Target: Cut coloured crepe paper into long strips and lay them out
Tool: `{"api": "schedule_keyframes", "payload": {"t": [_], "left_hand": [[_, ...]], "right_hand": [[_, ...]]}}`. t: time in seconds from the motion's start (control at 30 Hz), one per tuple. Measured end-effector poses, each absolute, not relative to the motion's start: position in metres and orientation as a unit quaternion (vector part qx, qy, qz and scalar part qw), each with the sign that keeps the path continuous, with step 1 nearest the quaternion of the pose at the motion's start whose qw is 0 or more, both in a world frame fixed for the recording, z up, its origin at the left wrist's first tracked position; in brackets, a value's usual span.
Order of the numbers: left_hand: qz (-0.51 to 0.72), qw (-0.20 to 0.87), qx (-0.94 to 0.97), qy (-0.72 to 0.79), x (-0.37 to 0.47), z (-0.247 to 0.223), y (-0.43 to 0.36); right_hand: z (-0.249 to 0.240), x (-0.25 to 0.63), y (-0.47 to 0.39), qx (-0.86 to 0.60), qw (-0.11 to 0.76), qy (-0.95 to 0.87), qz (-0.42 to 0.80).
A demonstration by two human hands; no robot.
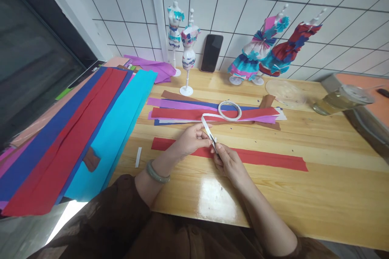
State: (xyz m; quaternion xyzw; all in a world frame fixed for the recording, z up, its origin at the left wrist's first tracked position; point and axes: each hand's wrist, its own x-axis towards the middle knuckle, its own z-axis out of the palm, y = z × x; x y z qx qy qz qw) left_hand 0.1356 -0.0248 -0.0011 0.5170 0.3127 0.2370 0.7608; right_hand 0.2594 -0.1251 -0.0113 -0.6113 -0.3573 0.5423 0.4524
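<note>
My left hand (pixel 194 141) pinches the loose end of a white double-sided tape strip (pixel 206 124). The strip loops back to its tape roll (pixel 219 110), which lies on a pile of crepe paper strips (pixel 182 113). Closed around a small pair of scissors (pixel 214 145), my right hand (pixel 227 162) touches the tape close to my left fingertips. The scissors' handles are hidden in the palm. Beneath both hands a long red crepe strip (pixel 273 159) lies flat across the table. A short white tape piece (pixel 138 157) sits left of my left wrist.
Large crepe paper sheets (pixel 118 129) cover the table's left side. Two white mannequins (pixel 189 50), a phone (pixel 212 53) and two dressed mannequins (pixel 253 54) stand along the tiled wall. A lidded cup (pixel 337 101) is at the right, beside an orange-topped box (pixel 361 82).
</note>
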Motion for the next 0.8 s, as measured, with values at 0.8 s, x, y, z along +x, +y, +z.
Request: {"api": "schedule_keyframes", "payload": {"t": [0.8], "left_hand": [[0.228, 0.769, 0.537, 0.261, 0.1319, -0.0095, -0.0194]], "right_hand": [[-0.0153, 0.2648, -0.1241, -0.638, 0.465, -0.349, 0.504]]}}
